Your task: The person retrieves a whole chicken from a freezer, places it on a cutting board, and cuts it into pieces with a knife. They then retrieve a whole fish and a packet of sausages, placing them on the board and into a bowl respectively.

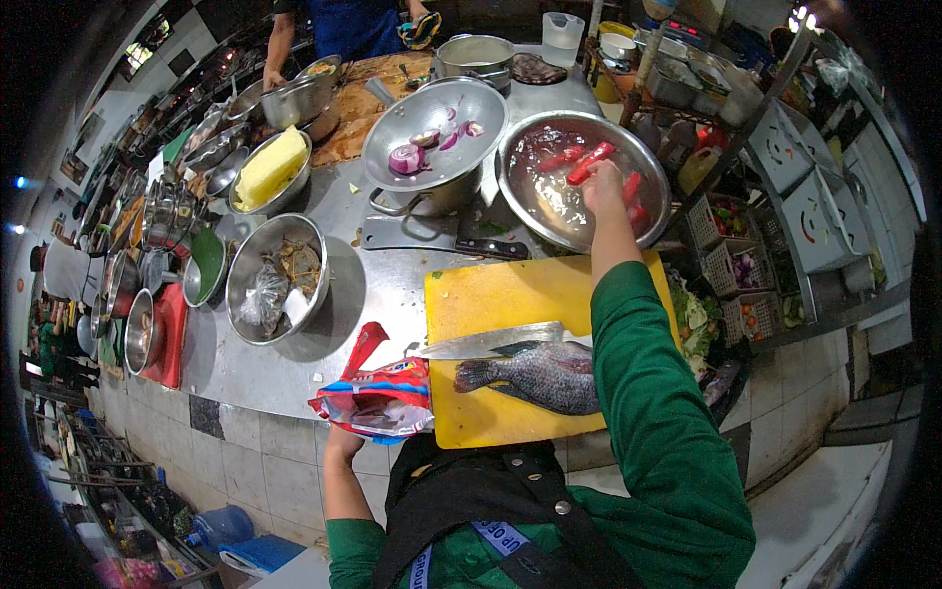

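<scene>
My left hand [342, 444] grips a torn red and blue plastic packet [378, 404] from beneath at the table's front edge; most of its fingers are hidden behind it. On the right, my right hand [602, 187] reaches over a large steel bowl [510, 187] of water, its fingers closed on a red sausage [591, 163]. Several more red pieces lie in the water. Below that arm, a whole dark fish [540, 379] rests on a yellow cutting board [491, 422]. A long knife [491, 341] lies just beyond the fish.
A cleaver [412, 234] lies beyond the board. Behind it, a pan with cut red onion [408, 159] sits on a pot. Left are a bowl with a plastic bag [265, 299] and a bowl with a yellow block [274, 169]. Another person [353, 29] handles bowls across the table.
</scene>
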Tool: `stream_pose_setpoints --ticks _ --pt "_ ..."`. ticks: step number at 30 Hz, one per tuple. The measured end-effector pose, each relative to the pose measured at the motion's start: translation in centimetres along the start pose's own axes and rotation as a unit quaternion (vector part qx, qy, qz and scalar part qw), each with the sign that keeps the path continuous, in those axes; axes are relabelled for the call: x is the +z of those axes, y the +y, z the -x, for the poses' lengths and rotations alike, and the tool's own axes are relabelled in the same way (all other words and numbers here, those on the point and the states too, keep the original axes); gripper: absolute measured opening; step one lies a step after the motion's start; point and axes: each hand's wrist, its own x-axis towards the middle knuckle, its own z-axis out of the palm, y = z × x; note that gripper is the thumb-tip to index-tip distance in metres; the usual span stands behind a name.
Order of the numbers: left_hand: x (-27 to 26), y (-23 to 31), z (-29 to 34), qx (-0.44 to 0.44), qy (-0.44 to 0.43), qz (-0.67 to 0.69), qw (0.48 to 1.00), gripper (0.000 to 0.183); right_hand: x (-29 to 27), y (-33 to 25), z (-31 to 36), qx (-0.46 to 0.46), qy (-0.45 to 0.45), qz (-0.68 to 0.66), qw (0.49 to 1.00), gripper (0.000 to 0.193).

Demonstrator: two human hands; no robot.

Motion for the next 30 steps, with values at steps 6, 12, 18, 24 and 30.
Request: stream_pose_setpoints --ticks 6,12,18,24,30 --pt "0.0 -0.5 -0.3 -0.032 -0.001 0.048 0.998 0.038 0.4 0.0 0.6 -0.056 0.086 -0.022 0.994 0.039" --pt "0.4 0.6 -0.5 0.06 -0.018 0.011 0.998 0.039 0.2 -5.3 2.0 -0.203 -0.04 0.543 0.814 0.048" --pt "0.4 1.9 -0.7 0.05 -0.023 -0.014 0.998 0.047 -0.8 -8.8 6.8 -0.031 -0.066 0.925 0.374 0.063" --pt "-0.1 2.0 -1.5 0.036 -0.048 -0.025 0.998 0.047 -2.3 -7.6 8.7 0.006 -0.198 0.922 0.332 0.061" --pt "-0.3 1.5 -1.7 0.053 -0.045 -0.072 0.995 0.045 -4.1 -6.8 6.5 -0.083 -0.171 0.861 0.472 0.043"
